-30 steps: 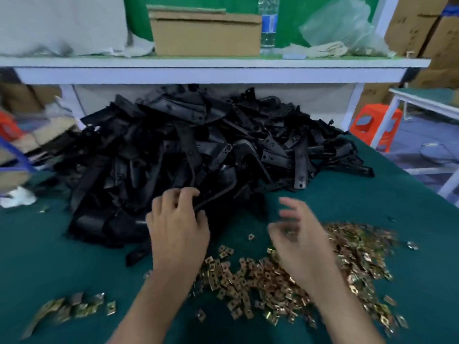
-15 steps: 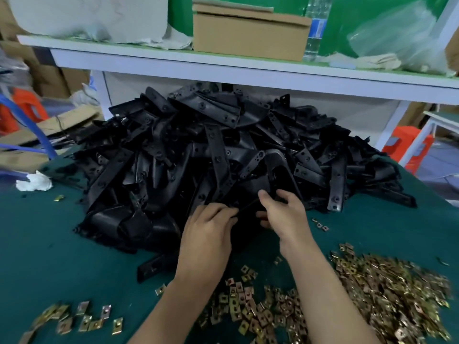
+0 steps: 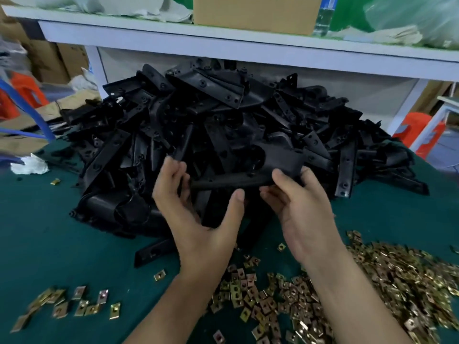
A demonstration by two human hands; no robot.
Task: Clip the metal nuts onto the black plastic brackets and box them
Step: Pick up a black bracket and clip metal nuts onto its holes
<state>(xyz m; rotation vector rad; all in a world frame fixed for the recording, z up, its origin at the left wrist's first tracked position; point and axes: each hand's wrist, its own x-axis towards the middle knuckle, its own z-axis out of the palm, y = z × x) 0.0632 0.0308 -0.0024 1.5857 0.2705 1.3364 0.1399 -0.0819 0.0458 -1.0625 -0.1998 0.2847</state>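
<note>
The fingertips of the right hand pinch the right end of one black plastic bracket: the thumb lies on its near face and the other fingers are behind and below it. The fingers of the left hand curl round the left end of the same bracket, with the thumb standing apart on the near side. This hand is a little blurred, so I cannot tell how firm its hold is.

The bracket is in the air between the two hands, lying nearly level, just in front of the pile of brackets, which rises at twelve o'clock from the hands. It is long and matt black, with a broader curved part toward the right hand. No nut shows on it.

I judge that the step in hand is taking and turning one bracket, before any clipping. The next move calls for one hand to let go and reach to the heap of metal nuts at four o'clock, take a single nut, and push it over an edge of the bracket at a hole. A smaller group of nuts lies at eight o'clock on the green table cover.

A cardboard box stands on the white shelf at twelve o'clock. Whether it is the packing box, I cannot tell.
</note>
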